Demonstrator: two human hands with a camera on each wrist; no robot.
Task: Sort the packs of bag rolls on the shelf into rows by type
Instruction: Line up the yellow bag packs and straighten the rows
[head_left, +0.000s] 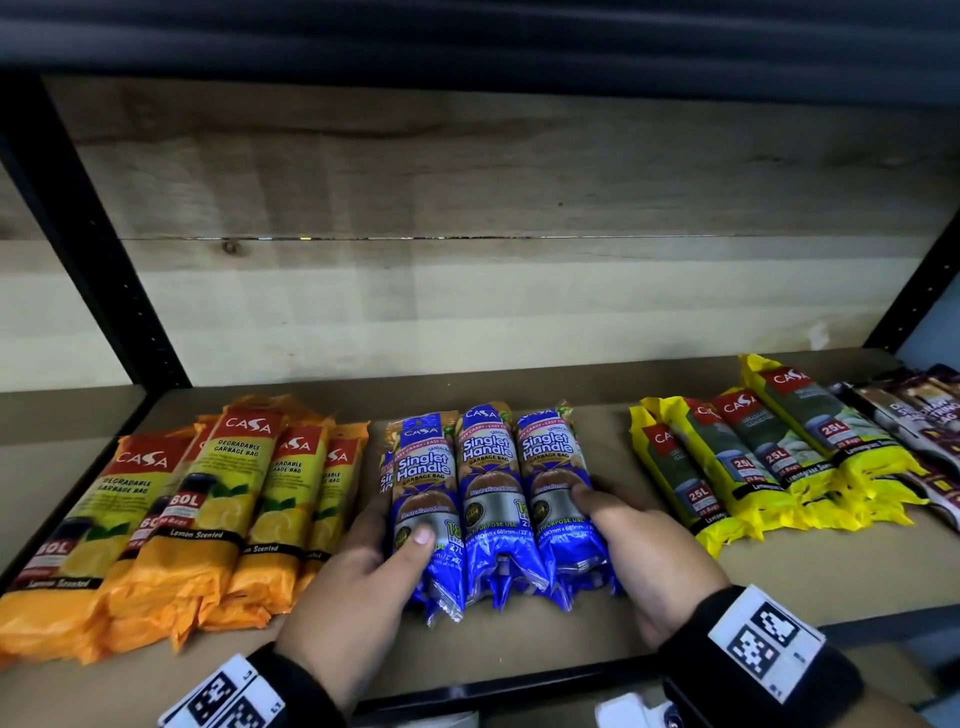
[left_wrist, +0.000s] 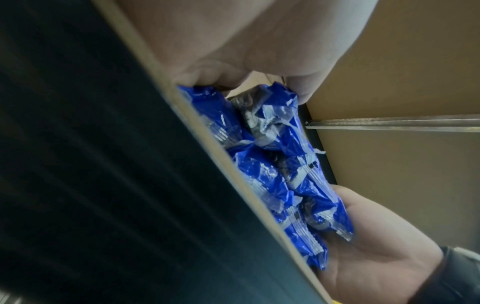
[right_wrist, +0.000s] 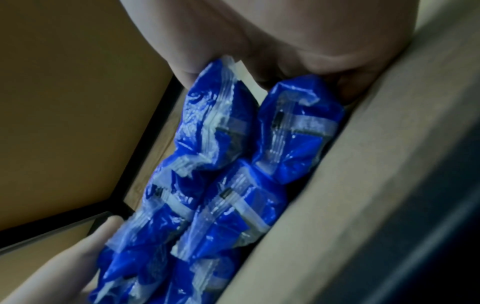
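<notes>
A stack of blue "Singlet Handle" bag-roll packs (head_left: 493, 499) lies mid-shelf, two layers deep. My left hand (head_left: 363, 566) grips its left side, thumb on top of the leftmost pack. My right hand (head_left: 634, 540) grips the right side, thumb over the rightmost pack. In the left wrist view the crimped blue ends of the packs (left_wrist: 280, 185) lie between both palms, and the blue packs (right_wrist: 228, 164) look the same in the right wrist view. Orange lemon-scented packs (head_left: 197, 509) lie to the left, yellow 25L packs (head_left: 769, 457) to the right.
Dark purple packs (head_left: 919, 415) sit at the far right of the shelf board (head_left: 597, 395). A wooden back wall (head_left: 467, 291) stands behind. Black uprights (head_left: 88, 249) frame the bay. The shelf above hangs low overhead. Bare board lies behind the rows.
</notes>
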